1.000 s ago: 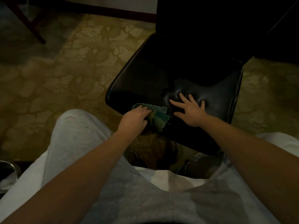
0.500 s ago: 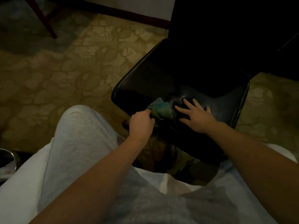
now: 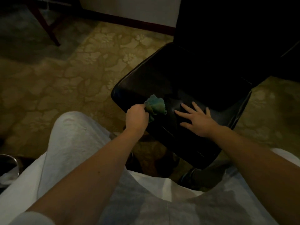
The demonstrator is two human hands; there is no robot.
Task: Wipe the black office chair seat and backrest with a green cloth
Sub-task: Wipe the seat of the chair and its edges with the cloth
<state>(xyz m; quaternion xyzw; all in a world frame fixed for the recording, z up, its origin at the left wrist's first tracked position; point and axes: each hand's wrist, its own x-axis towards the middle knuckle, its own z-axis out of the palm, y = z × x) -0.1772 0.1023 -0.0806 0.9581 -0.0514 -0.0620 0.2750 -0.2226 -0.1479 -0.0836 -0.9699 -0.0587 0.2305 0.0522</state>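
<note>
The black office chair seat (image 3: 178,78) fills the middle right of the head view, with its dark backrest (image 3: 227,30) rising behind it. My left hand (image 3: 137,118) grips a bunched green cloth (image 3: 155,105) at the seat's near left edge. My right hand (image 3: 197,118) lies flat on the seat cushion with its fingers spread, just right of the cloth. The far part of the seat and the backrest are lost in shadow.
A patterned beige carpet (image 3: 73,75) covers the floor to the left. A dark wooden furniture leg (image 3: 47,26) stands at the top left. A metal container rim (image 3: 9,163) shows at the lower left edge. My knees in grey trousers (image 3: 73,143) sit close to the seat.
My left hand has bunched the cloth and carried it slightly up and left along the seat's front edge. My right hand has stayed flat on the cushion.
</note>
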